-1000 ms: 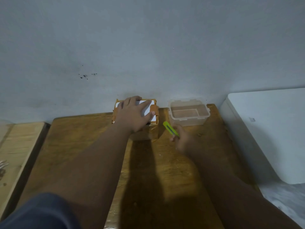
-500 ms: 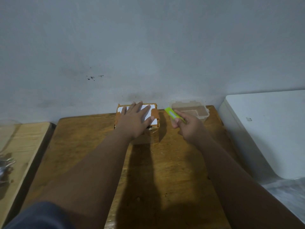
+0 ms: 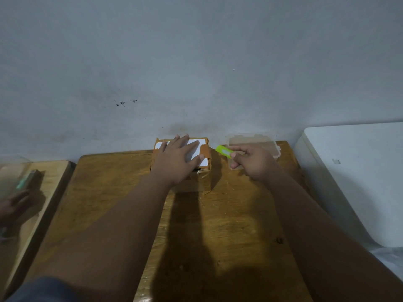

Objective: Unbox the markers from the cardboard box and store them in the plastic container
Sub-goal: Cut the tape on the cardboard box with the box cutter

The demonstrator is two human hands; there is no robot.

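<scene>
A small cardboard box [image 3: 201, 180] with brown tape and a white label stands at the far edge of the wooden table [image 3: 104, 186], against the wall. My left hand [image 3: 177, 159] lies flat on its top, fingers spread. My right hand [image 3: 254, 163] pinches a lime-green cutter [image 3: 223, 150], its tip pointing left toward the box's right top edge. Behind that hand sits the clear plastic container [image 3: 253, 140], open, partly hidden by my fingers. No markers show.
A white appliance [image 3: 357, 177] stands close to the table's right side. On the left a lighter wooden surface [image 3: 50, 177] carries a teal object [image 3: 26, 182] and a blurred reflection of a hand. The grey wall rises right behind the box.
My right hand has lifted the green cutter from the table and carried it up in front of the container, toward the box. My left hand stays on the box top.
</scene>
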